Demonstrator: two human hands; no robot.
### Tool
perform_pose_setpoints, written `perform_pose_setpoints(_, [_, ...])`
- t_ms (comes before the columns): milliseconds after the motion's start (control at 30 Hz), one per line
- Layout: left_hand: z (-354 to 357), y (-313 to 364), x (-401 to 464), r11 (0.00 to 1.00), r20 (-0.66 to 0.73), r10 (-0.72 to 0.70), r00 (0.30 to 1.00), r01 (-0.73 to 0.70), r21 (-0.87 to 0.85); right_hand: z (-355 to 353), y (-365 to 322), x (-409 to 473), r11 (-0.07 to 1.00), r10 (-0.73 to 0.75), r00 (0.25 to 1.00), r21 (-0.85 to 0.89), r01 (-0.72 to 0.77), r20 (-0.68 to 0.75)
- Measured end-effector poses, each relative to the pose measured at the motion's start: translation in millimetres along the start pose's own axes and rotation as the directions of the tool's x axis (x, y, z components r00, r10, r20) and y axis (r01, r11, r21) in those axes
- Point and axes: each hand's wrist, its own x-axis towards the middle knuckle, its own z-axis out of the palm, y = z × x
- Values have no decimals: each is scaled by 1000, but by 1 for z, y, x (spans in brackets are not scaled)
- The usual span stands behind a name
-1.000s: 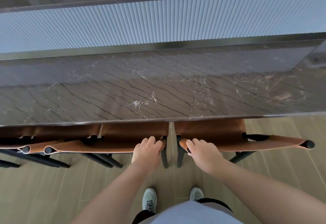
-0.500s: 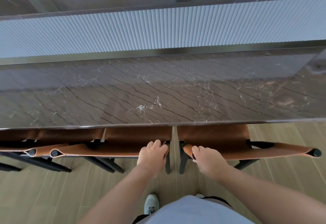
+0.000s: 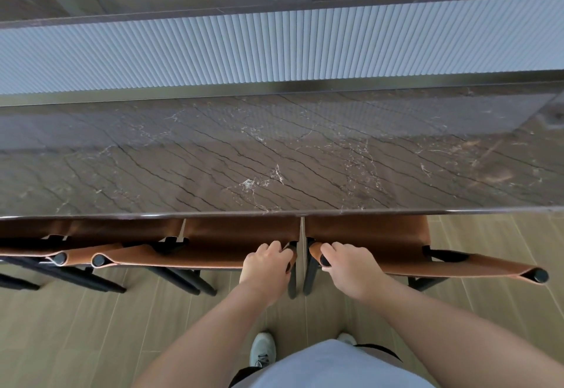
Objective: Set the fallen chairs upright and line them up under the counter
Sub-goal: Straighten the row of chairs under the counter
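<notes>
Three upright chairs with brown leather seats and black frames stand in a row, their seats tucked under the front edge of the dark marble counter [image 3: 274, 158]. My left hand [image 3: 265, 265] grips the right end of the middle chair's backrest [image 3: 189, 258]. My right hand [image 3: 351, 267] grips the left end of the right chair's backrest [image 3: 451, 267]. A narrow gap separates these two chairs. The left chair [image 3: 33, 253] is cut off by the frame edge.
Behind the counter rises a white ribbed panel [image 3: 274, 48] with a higher ledge above it. Wood-look floor tiles [image 3: 91, 342] lie below, where my shoes [image 3: 262, 348] stand close behind the chairs. Black chair legs [image 3: 183, 280] slant back over the floor.
Both hands keep their grip on the two backrests. The chairs have slid slightly further under the counter and my view has shifted forward.
</notes>
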Motion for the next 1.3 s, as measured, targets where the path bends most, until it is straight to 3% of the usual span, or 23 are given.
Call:
perform_pose_setpoints(200, [2,2,1,999,22,-40,999,40,13,-3,4,-11,994,-2,999,-105,7,45])
perform_pose_setpoints(967, [9,2,-2,998,2,-31,1000,30,62,3,-3,-16,997,54,998,-59,-51,44])
perform_pose_setpoints(1100, [11,-1,-7,992,-35,-65,997,61,-107,8,-5,-17,995,92,995,-39,-91,39])
perform_pose_setpoints(1167, [9,1,-10,955,-50,-126,991,107,-276,4,0,-17,997,83,995,2,-83,56])
perform_pose_setpoints(1233, [1,8,-11,853,-58,-224,973,167,-494,-4,7,-20,996,17,1000,92,-19,19])
perform_pose_setpoints(1300, [-16,13,-7,666,-39,-298,954,179,-724,-17,18,-21,982,-50,998,180,55,-33])
